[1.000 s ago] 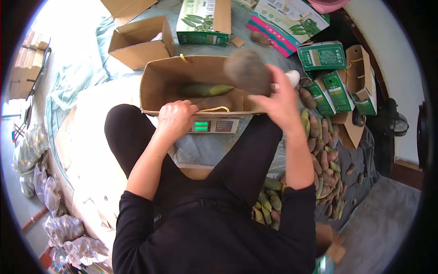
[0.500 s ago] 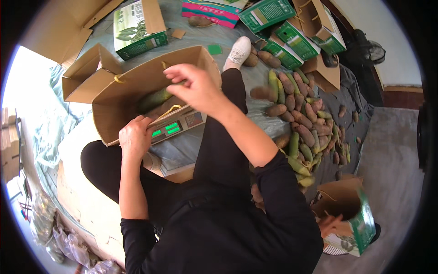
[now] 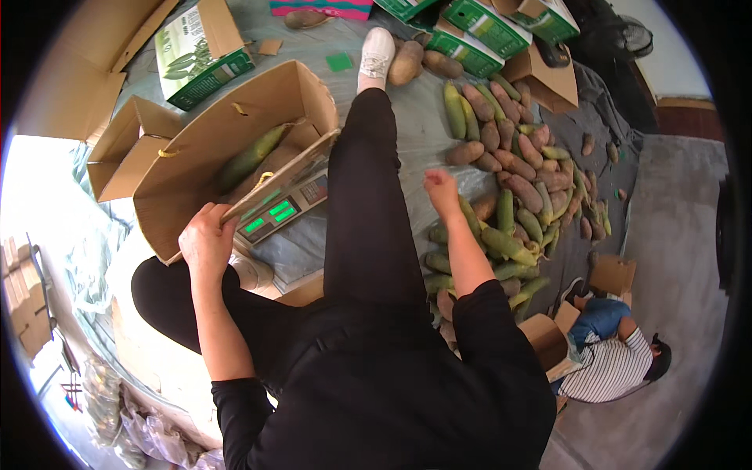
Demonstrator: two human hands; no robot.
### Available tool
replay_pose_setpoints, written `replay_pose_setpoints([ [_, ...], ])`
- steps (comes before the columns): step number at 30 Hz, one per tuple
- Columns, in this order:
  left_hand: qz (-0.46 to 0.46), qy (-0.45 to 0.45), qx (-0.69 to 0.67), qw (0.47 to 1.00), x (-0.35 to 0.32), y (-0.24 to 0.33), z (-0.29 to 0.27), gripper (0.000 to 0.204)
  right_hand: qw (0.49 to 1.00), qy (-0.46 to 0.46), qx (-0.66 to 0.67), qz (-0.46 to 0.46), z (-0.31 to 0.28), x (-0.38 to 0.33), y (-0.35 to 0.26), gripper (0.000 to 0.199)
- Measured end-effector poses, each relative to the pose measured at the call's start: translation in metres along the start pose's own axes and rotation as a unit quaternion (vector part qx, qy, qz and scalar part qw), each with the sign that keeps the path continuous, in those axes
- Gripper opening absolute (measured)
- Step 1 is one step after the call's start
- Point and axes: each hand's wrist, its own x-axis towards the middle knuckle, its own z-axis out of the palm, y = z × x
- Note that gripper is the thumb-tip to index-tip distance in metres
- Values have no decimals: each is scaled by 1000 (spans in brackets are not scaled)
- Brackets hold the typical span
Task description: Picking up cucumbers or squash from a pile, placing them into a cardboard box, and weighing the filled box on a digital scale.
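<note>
My left hand grips the near rim of an open cardboard box, thumb and fingers on either side of the board. Inside the box lie a long green cucumber-like vegetable and a brownish one, partly hidden by the near wall. The box appears to rest on a digital scale with lit green displays. My right hand is over the sheet at the left edge of a vegetable pile, fingers curled in, with nothing visible in them. The pile mixes green and reddish-brown long vegetables.
A smaller open box stands left of the big one. Green-and-white cartons and a fan are at the back. A person in a striped shirt bends by cardboard boxes at lower right. My legs flank the scale.
My right hand has left the box and moved right to the pile. My left hand stays on the box rim. The co-worker at lower right has come further into view.
</note>
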Motion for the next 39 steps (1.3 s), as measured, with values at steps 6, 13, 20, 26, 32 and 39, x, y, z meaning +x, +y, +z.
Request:
replay_pose_setpoints([
  [6,16,11,13,1000,1,2,3,12,976,-71,-153,140,23,-60,111,29],
  [13,16,19,12,1000,1,2,7,12,968,-135,-161,139,54,-70,120,35],
  [20,2,16,10,1000,1,4,6,11,967,-152,-165,124,78,-45,60,51],
  [26,-25,13,-2,1000,3,6,5,11,957,-66,-255,-122,122,-4,38,55],
  [32,-13,4,6,1000,5,3,3,10,930,-163,-326,-41,149,21,29,55],
  [39,4,14,14,1000,4,-6,6,11,917,-174,-359,-3,151,34,21,54],
])
